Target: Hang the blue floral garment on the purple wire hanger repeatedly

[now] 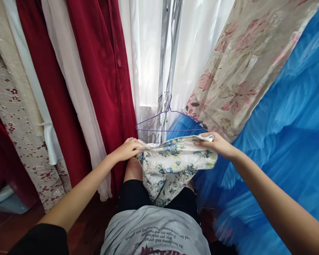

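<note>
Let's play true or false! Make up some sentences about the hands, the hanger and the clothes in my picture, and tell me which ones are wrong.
1. The left hand and the right hand both hold the white flowery cloth. True.
2. The hanger is yellow. False: it is purple.
3. The white flowery cloth is on the hanger. False: it is held in the hands, below the hanger in the picture.
4. Puffy blue cloth is on the right side. True.
5. The grey shirt has no writing. False: it has printed words.
6. Dark red cloth hangs on the left side. True.
</note>
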A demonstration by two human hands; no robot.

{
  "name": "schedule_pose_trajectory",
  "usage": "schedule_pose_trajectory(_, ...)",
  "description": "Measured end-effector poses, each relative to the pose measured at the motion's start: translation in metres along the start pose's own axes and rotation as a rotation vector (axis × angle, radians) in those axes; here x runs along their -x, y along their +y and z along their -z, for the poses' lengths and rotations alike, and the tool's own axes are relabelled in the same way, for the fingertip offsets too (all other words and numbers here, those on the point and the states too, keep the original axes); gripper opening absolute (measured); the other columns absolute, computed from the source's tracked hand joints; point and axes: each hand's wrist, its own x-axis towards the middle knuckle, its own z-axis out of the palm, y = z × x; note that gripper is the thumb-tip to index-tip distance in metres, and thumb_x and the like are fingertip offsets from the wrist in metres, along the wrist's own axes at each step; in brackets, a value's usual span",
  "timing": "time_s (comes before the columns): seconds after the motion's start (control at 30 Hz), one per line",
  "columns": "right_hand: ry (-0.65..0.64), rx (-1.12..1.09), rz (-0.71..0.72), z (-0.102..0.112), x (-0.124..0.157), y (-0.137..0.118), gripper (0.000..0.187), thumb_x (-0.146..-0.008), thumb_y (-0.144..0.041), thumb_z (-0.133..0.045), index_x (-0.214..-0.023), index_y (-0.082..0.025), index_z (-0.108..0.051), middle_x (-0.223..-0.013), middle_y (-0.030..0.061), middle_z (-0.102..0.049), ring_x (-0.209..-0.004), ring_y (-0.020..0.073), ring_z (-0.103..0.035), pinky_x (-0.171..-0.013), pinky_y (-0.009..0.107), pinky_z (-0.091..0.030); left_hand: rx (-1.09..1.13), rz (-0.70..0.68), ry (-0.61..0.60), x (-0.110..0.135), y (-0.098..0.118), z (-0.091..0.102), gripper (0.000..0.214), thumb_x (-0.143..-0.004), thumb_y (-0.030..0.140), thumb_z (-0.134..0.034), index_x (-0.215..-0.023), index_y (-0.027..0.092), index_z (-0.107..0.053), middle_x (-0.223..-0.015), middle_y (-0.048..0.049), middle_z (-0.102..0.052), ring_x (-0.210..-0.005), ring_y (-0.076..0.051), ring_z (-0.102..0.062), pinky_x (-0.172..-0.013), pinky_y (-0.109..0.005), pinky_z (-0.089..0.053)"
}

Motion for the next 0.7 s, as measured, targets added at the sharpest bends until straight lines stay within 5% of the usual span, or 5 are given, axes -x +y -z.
schedule_pose_trajectory(0.13,0.117,0.215,0.156,-0.019,-0.032,0.03,0.045,-0.079,-0.045,-0.076,-0.114,-0.018,-0.073,-0.109,0.0085,-0.075,-0.095,0.0257,-0.069,-0.086,0.036,-0.053,-0.126,0.089,0.07,0.001,-0.034,0.009,0.038,-0.101,0.034,-0.04,-0.122,0.032,-0.072,-0.127,-0.0045,-0.069,-0.122,-0.026,-0.052,-0.113,-0.051,-0.02)
schedule_pose_trajectory(0.3,0.223,0.41,0.255,-0.04,-0.082,0.056,0.059,-0.085,-0.044,-0.068,-0.136,-0.016,-0.062,-0.142,0.0171,-0.062,-0.132,0.0331,-0.057,-0.112,0.045,-0.042,-0.2,0.312,0.196,-0.01,-0.068,0.007,0.042,-0.101,0.039,-0.036,-0.12,0.033,-0.073,-0.119,-0.0089,-0.071,-0.117,-0.032,-0.051,-0.101,-0.054,-0.026)
schedule_pose_trajectory(0.4,0.26,0.481,0.217,-0.047,-0.112,0.071,0.049,-0.088,-0.045,-0.062,-0.126,-0.015,-0.067,-0.131,0.0167,-0.068,-0.121,0.0321,-0.063,-0.103,0.041,-0.048,-0.202,0.447,0.242,-0.024,-0.077,0.008,0.043,-0.1,0.043,-0.037,-0.122,0.033,-0.072,-0.113,-0.0111,-0.072,-0.118,-0.035,-0.049,-0.099,-0.057,-0.026)
schedule_pose_trajectory(0.57,0.264,0.525,0.129,-0.059,-0.117,0.089,0.048,-0.091,-0.055,-0.052,-0.068,-0.016,-0.068,-0.062,0.0067,-0.067,-0.066,0.0237,-0.065,-0.063,0.029,-0.047,-0.041,0.496,0.361,-0.058,-0.065,0.017,0.043,-0.1,0.038,-0.035,-0.128,0.034,-0.067,-0.131,-0.0084,-0.068,-0.132,-0.034,-0.047,-0.107,-0.057,-0.023)
schedule_pose_trajectory(0.7,0.321,0.558,0.115,-0.061,-0.097,0.093,0.042,-0.093,-0.052,-0.05,-0.076,-0.019,-0.069,-0.071,0.0071,-0.071,-0.07,0.0241,-0.065,-0.064,0.029,-0.046,0.264,0.38,0.425,-0.09,-0.049,0.021,0.04,-0.097,0.037,-0.039,-0.122,0.03,-0.07,-0.131,-0.0053,-0.068,-0.128,-0.031,-0.055,-0.109,-0.045,-0.033)
